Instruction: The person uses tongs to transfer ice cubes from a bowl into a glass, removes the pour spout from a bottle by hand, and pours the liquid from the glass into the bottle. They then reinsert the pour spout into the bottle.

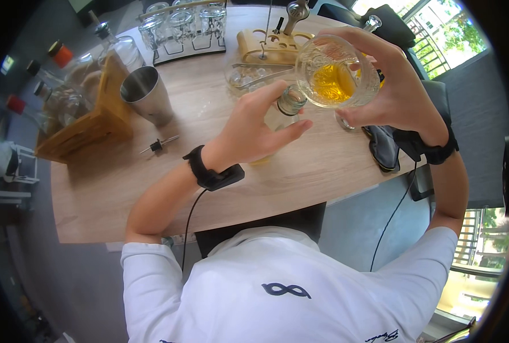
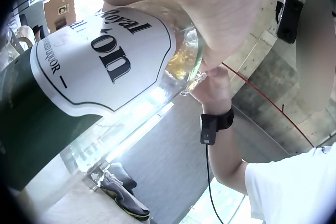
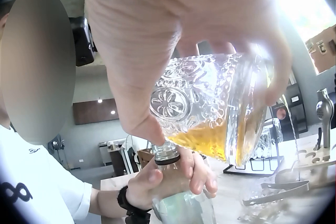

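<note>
My left hand grips a clear glass bottle around its neck and shoulder. The bottle stands upright, its open mouth uncapped; a white and green liquor label shows in the left wrist view. In my right hand is a patterned drinking glass, held with fingers and thumb around its sides. That glass leans over on its side with amber liquid pooled low in it. Its rim is close beside the bottle mouth, overlapping it in the right wrist view.
A metal shaker tin and a pour spout are on the table's left, near a wooden crate of bottles. Behind are a glass rack, a wooden bar tool stand and tongs. A dark cloth lies at right.
</note>
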Demonstrator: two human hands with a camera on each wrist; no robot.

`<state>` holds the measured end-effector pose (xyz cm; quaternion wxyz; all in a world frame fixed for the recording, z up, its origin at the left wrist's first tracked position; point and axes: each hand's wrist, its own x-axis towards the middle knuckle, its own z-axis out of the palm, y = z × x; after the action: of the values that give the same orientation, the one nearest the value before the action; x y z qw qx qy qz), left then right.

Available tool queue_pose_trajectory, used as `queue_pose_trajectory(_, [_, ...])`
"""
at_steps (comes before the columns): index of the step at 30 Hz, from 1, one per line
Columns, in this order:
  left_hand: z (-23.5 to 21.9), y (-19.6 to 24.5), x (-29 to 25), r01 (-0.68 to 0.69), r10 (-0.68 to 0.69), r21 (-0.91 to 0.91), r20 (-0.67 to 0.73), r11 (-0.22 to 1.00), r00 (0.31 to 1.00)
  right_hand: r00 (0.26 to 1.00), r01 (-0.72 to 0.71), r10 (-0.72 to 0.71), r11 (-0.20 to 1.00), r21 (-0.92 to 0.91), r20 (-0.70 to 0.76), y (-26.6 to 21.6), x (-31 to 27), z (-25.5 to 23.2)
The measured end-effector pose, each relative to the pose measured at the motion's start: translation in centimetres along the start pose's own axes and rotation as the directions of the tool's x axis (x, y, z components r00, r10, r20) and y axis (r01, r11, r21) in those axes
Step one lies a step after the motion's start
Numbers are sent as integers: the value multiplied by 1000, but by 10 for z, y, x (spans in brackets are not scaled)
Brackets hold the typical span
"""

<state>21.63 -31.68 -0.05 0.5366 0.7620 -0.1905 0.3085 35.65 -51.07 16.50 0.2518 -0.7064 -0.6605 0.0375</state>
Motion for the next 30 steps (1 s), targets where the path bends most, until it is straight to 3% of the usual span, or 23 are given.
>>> queue_pose_trajectory(3, [4, 0, 0, 51, -53, -55, -45, 997, 998, 1000, 7, -7, 1000, -28, 10, -2, 2, -2])
queue_pose_trajectory(18, [2, 1, 0, 44, -45, -59, -16, 997, 999, 999, 30, -28, 990, -140, 22, -4, 6, -5])
queue_pose_trajectory(27, [-1, 0, 0, 17, -18, 46, 15, 999, 1000, 998, 46, -37, 976, -213, 45, -13, 13, -9])
queue_pose_trajectory(30, [-4, 3, 2, 34, -33, -27, 35, 999, 999, 998, 62, -58, 980, -190, 28, -11, 12, -8])
